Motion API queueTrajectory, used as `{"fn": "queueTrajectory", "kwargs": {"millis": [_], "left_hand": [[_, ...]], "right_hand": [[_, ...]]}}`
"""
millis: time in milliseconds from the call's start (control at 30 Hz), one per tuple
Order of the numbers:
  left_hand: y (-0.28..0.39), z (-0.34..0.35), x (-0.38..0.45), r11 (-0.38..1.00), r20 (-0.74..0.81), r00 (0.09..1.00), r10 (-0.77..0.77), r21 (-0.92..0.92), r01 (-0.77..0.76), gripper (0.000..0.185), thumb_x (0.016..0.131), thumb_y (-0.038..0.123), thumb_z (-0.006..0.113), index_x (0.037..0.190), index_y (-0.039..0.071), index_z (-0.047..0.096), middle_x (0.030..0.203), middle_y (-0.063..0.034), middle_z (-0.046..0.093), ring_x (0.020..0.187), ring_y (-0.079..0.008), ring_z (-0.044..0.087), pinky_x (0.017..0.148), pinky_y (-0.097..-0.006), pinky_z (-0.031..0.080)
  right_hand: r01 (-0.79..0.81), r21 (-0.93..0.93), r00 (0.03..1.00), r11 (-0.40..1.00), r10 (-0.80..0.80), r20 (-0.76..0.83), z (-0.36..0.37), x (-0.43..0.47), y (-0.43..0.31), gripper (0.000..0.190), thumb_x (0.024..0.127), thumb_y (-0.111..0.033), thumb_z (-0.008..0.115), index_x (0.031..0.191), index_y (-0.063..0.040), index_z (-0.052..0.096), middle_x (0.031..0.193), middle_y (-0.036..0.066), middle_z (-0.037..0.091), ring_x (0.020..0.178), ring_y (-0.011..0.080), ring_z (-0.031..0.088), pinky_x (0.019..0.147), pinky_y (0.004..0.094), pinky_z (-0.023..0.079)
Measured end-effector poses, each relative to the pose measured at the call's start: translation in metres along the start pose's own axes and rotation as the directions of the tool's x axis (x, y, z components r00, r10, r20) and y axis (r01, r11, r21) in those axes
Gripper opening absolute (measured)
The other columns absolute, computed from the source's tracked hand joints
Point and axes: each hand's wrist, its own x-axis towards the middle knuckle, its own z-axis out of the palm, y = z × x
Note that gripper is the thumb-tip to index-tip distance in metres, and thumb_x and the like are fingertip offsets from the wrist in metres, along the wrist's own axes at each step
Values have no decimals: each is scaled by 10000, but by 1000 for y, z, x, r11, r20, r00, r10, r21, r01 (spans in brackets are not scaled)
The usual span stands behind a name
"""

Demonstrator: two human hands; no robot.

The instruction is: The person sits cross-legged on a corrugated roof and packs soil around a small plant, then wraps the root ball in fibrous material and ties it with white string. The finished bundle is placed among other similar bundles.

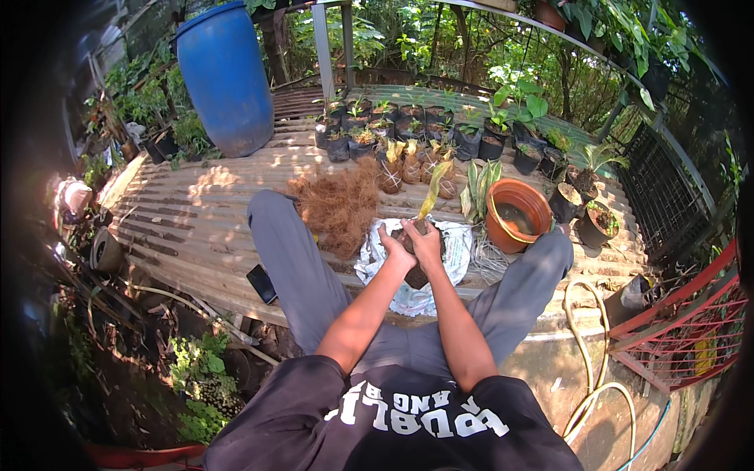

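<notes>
Between my legs, my left hand (398,247) and my right hand (425,240) cup a clump of dark soil at the base of a yellow-green leaf (435,189). Under them lies a white plastic sack (458,250) with dark soil on it. A heap of brown coconut fibre (339,203) is to the left of the sack. Beyond my hands stand several string-wrapped fibre balls (391,176) with yellowish leaves. To the right are variegated leaves (480,187), an orange plastic pot (511,216) with liquid inside, and a bundle of pale string (492,258).
Corrugated metal sheeting (194,235) carries black bags of seedlings (412,126) at the back, a blue plastic drum (227,82) at the back left, and a phone (261,284) beside my left leg. A yellow hose (574,353) and red metal rack (683,329) are at the right.
</notes>
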Motion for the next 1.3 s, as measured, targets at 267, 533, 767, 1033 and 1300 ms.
{"fn": "queueTrajectory", "kwargs": {"millis": [267,533,767,1033,1300], "left_hand": [[5,-25,36,988,211,973,-96,141,67,785,854,775,230,1064,137,637,1125,-119,655,1078,-313,591,992,-503,416],[4,-15,11,996,64,998,12,93,-18,865,811,795,287,1065,64,673,1035,-122,674,961,-325,620,941,-497,449],[6,-26,35,999,110,993,-39,30,35,936,760,827,369,1195,30,597,1188,-154,600,1109,-330,555,1026,-497,376],[8,-29,41,999,226,974,-23,44,14,927,763,828,362,1278,75,525,1272,-169,568,1188,-352,517,1060,-513,350],[10,-12,0,994,108,994,-14,109,2,921,752,838,344,1233,95,597,1305,-151,535,1193,-353,505,1044,-526,349]], "right_hand": [[153,58,970,986,-161,181,4,-8,-16,334,823,-210,777,1035,27,676,939,78,705,879,128,654,810,273,497],[30,117,999,993,-29,-16,9,-7,-12,182,821,-105,771,875,-38,611,725,9,606,593,79,547,534,233,437],[44,110,995,993,-33,-97,2,1,-4,253,875,-250,733,881,-13,643,772,34,653,672,100,589,636,249,471],[165,-57,984,985,-160,81,2,6,13,345,811,-271,777,981,11,672,923,93,698,862,143,622,824,286,468],[108,24,994,994,-107,-35,13,-6,-2,180,840,-149,747,900,-53,607,743,7,609,620,93,562,600,260,462]]}}
